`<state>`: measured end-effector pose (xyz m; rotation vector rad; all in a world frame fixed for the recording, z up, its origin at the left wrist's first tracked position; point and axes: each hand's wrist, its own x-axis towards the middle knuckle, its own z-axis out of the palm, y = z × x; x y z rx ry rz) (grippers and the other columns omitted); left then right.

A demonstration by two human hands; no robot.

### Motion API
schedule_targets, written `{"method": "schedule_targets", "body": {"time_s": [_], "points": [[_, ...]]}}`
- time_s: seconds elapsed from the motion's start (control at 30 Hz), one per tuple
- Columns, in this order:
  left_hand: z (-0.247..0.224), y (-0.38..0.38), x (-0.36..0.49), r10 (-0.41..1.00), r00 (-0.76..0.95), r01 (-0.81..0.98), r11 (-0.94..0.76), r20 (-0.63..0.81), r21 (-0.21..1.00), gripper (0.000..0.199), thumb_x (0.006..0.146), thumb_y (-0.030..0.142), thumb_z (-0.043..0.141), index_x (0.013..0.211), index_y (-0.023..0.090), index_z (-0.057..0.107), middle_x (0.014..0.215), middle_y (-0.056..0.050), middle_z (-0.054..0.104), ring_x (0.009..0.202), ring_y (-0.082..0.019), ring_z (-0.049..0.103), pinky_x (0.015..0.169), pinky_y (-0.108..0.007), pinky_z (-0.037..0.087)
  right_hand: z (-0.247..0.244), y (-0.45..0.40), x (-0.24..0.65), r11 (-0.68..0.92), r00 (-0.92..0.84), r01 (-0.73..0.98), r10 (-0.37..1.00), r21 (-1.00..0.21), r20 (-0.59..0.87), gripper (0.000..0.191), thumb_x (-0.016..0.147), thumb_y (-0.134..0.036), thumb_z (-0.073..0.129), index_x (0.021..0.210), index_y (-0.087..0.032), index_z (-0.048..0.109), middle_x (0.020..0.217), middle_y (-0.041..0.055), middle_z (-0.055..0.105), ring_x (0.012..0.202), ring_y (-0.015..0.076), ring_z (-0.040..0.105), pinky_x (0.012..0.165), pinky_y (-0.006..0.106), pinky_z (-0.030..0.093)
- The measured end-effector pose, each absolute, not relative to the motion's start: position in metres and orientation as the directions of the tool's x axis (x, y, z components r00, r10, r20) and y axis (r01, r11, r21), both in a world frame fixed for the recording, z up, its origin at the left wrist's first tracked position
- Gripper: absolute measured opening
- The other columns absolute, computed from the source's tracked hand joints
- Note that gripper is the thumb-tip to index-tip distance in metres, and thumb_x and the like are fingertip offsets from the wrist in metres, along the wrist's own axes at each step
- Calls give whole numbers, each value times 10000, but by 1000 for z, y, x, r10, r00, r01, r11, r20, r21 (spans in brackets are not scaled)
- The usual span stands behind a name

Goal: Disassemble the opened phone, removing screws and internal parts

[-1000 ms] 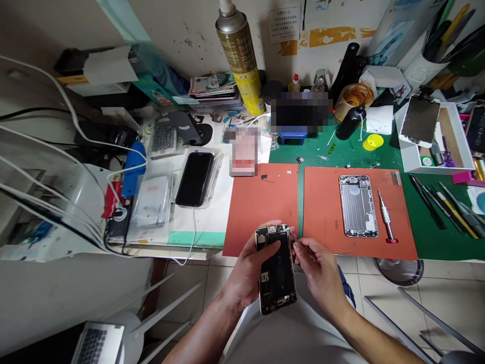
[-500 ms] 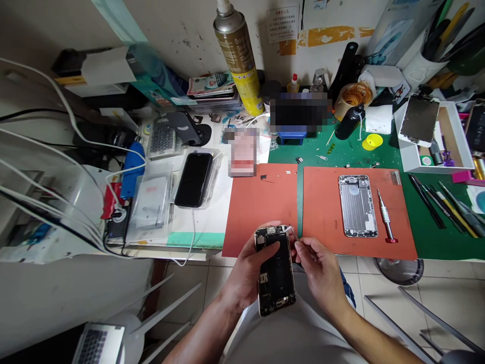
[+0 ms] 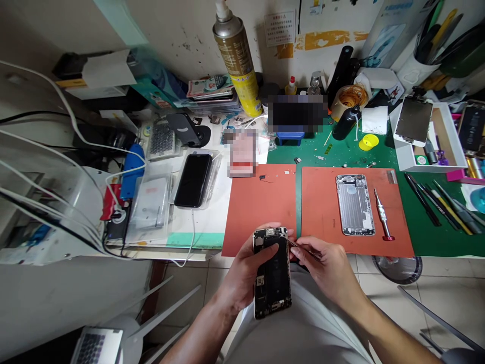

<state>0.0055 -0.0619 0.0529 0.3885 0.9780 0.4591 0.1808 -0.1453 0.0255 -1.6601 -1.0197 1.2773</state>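
An opened phone [image 3: 273, 278], its battery and inner parts bare, is gripped in my left hand [image 3: 248, 268]. My left thumb lies across the battery, with the fingers behind the phone's far edge. Held slightly tilted, the phone is over my lap at the table's front edge. My right hand [image 3: 322, 260] pinches slim tweezers [image 3: 296, 245], whose tips reach the phone's upper right corner. Whether the tips touch a part there is too small to tell. Beyond my right hand, a bare phone back housing [image 3: 355, 205] and a screwdriver [image 3: 382, 216] lie on the right orange mat.
Two orange mats [image 3: 261, 207] lie along the table's front. A black phone [image 3: 194, 180] rests at left. Several pens and tools [image 3: 443, 205] lie at right, below a white box [image 3: 454, 151]. A spray can [image 3: 242, 76] stands at the back; white cables [image 3: 68, 106] hang at left.
My right hand has turned, and the tweezers now show clearly, angled into the phone's upper right corner. A small white piece seen at that corner is no longer visible. The view shifted slightly.
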Motion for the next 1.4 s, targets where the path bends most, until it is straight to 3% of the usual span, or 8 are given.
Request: {"method": "schedule_targets", "body": {"time_s": [0.13,0.3,0.47,0.6,0.87,1.03,1.17,1.4], "points": [[56,-63,4,528,473,-184,842,-706,506,438,856,232,828,1253,241,642,1276,-106,761,977,-261,779,860,-356,598,27,-144,185,-326,161,144,939,-934,-303,150,1014,-378,652,986,-270,752,840,-23,780,718,152,692,666,248,497],[59,-64,4,532,470,-182,839,-704,513,431,863,244,823,1253,243,642,1285,-109,758,1049,-293,771,844,-349,595,27,-144,186,-271,154,306,960,-912,-234,265,1084,-366,515,1019,-263,751,839,-5,702,688,138,611,637,251,453],[61,-64,4,529,468,-182,841,-708,509,479,854,237,827,1284,234,618,1313,-118,740,1048,-298,769,880,-369,596,28,-145,186,-251,159,285,964,-925,-213,199,1074,-324,538,1031,-252,719,904,5,682,753,133,632,680,242,472],[62,-65,3,534,459,-179,839,-711,514,491,857,241,828,1297,231,610,1305,-122,740,1028,-273,767,871,-353,599,28,-144,187,-235,125,370,971,-899,-203,309,1100,-332,463,1003,-256,747,872,20,631,721,145,611,678,268,478],[65,-67,3,538,446,-171,835,-715,522,455,844,246,836,1258,233,649,1289,-119,747,981,-259,767,875,-364,592,27,-146,189,-139,61,403,990,-905,-125,250,1089,-307,489,1042,-269,732,872,7,761,724,162,690,685,277,499],[66,-67,1,539,454,-154,832,-710,533,440,859,257,825,1264,227,654,1274,-127,751,930,-240,755,823,-347,591,27,-147,191,-91,21,502,995,-860,-93,284,1101,-336,463,1026,-253,725,827,17,697,684,147,631,647,263,454],[67,-67,1,537,458,-150,832,-708,534,433,867,254,819,1269,237,658,1289,-119,748,954,-247,755,835,-348,588,24,-148,189,-96,56,491,995,-866,-79,316,1101,-332,452,960,-236,717,832,26,682,693,149,627,654,265,459],[66,-67,2,540,459,-146,829,-705,540,400,860,268,824,1236,253,688,1280,-105,755,935,-230,757,836,-338,581,22,-148,183,-150,92,378,988,-914,-124,278,1101,-354,466,1001,-253,705,851,16,737,717,163,676,686,276,488]]}}
